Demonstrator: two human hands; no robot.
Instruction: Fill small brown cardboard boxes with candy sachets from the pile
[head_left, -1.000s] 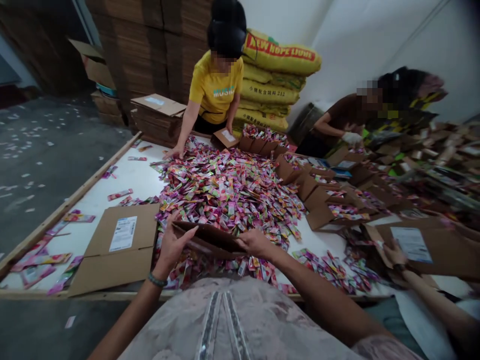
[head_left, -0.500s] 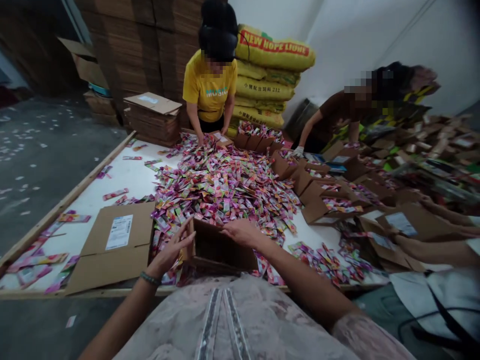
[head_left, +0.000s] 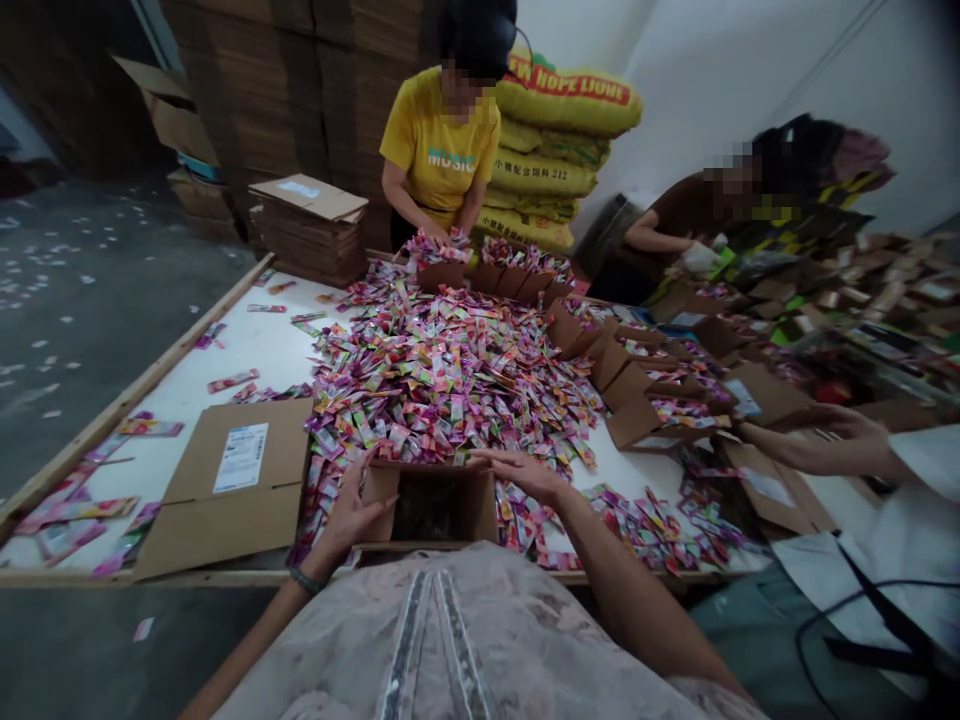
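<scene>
A small cardboard box [head_left: 444, 543] stands at the table's near edge in front of me, its top open and its inside dark. My left hand [head_left: 356, 512] grips the box's left side, thumb and fingers around the wall. At the far right corner of the same box lies my right hand [head_left: 529, 474], its fingers stretched out along the rim. Beyond the box spreads a large heap of small colourful packets [head_left: 450, 370], pink, purple and green. To the left, a flattened cardboard carton [head_left: 191, 480] with a white label lies on the table.
A co-worker in a yellow shirt [head_left: 442, 140] bends over the far side; another in brown [head_left: 675, 225] works at the back right. At right, a third person's hand [head_left: 832, 437] is near boxes. Filled boxes [head_left: 637, 415] line the right; folded cartons [head_left: 311, 235] are stacked far left.
The box between my hands has been squared up, its mouth now wider. My right hand's fingers have straightened along its rim. The yellow-shirted co-worker's box now stands upright with packets in it.
</scene>
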